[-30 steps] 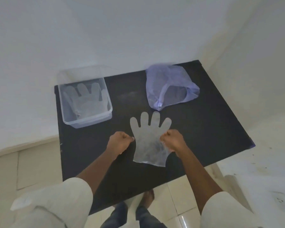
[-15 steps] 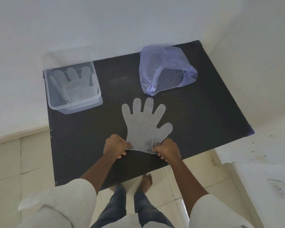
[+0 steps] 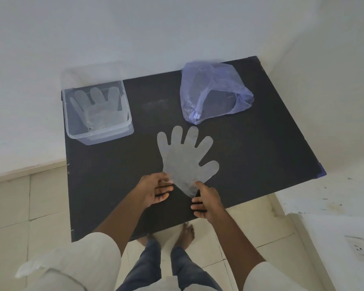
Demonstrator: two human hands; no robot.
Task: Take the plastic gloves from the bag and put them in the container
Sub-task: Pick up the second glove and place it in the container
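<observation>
1. Right now a glove (image 3: 184, 159) lies flat on the black table (image 3: 261, 164), cuff just ahead of both hands, its long axis running away from them toward the bag (image 3: 213, 95).
2. Left hand (image 3: 153, 190) is loosely open, fingers spread, fingertips touching the cuff's left edge; it grips nothing firmly.
3. Right hand (image 3: 206, 203) is also open, its thumb and forefinger at the cuff's crumpled tip; whether they pinch it I cannot tell.
4. Container (image 3: 99, 114) sits far forward and left of the left hand, which is nearer it; another glove already lies inside.
5. Glove is thin, translucent, limp film; the container is clear rigid plastic, the bag a soft, crinkled, bluish film, mouth open.
6. Likely next: lift by the cuff and carry it forward-left.
</observation>
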